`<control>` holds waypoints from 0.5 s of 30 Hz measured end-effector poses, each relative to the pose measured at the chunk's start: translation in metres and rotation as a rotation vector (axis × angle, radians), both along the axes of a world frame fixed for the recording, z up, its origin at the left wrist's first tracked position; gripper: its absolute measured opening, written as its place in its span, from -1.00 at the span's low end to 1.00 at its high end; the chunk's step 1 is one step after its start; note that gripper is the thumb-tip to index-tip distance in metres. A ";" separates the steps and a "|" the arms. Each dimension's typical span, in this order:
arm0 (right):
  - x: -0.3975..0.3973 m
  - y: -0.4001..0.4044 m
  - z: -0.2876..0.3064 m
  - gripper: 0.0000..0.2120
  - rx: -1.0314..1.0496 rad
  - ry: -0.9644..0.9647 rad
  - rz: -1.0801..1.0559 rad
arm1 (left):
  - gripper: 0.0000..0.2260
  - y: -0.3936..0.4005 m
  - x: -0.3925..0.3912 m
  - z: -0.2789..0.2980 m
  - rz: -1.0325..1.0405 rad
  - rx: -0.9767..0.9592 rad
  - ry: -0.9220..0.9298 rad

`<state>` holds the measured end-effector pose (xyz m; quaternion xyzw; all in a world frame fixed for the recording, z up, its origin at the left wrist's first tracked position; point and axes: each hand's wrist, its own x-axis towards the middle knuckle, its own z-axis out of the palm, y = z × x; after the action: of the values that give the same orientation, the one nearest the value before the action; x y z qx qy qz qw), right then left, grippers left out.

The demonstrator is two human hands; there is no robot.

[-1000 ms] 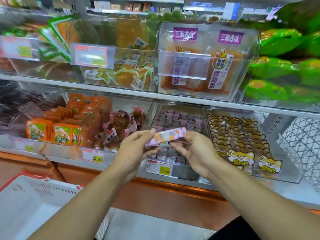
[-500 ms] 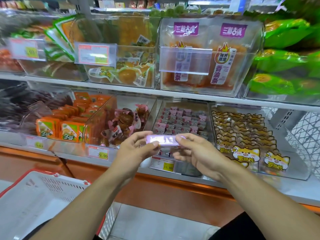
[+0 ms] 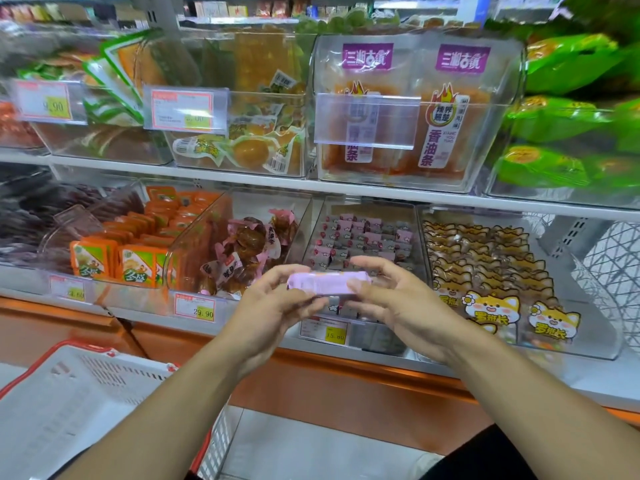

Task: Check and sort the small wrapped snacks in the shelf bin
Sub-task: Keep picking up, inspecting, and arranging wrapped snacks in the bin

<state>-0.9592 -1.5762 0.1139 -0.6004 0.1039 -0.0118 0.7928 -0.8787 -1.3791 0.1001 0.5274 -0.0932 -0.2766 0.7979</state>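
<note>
Now left hand (image 3: 273, 306) and right hand (image 3: 398, 303) each grip the pink snack (image 3: 325, 283), lying level, left-to-right

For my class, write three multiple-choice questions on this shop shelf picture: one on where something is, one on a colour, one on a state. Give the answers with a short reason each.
1. Where is the white basket?
A. lower left, below the shelves
B. on the top shelf
C. right of the cat-print packs

2. What colour is the wrapped snack being held?
A. green
B. pale pink-purple
C. black

3. How is the snack held?
A. lying in the bin
B. in one hand only
C. between both hands

Answers:
1 A: its red-trimmed rim sits at the lower left, under the orange shelf base.
2 B: the wrapper shows pale pink-purple.
3 C: the left hand and the right hand each pinch one end, in front of the bin of small wrapped snacks.
</note>
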 end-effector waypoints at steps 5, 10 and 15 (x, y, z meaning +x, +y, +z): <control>0.000 0.001 0.002 -0.57 0.087 0.180 0.014 | -0.69 -0.001 -0.002 -0.006 0.019 0.093 -0.231; 0.000 -0.001 0.001 -0.78 0.077 0.147 -0.029 | -0.63 -0.004 -0.001 -0.008 0.076 0.172 -0.333; 0.002 -0.003 -0.001 -0.78 0.020 0.118 -0.023 | -0.66 -0.008 -0.002 -0.008 0.112 0.122 -0.202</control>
<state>-0.9576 -1.5787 0.1124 -0.5910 0.1574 0.0156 0.7910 -0.8803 -1.3872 0.0921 0.6043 -0.1264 -0.1824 0.7652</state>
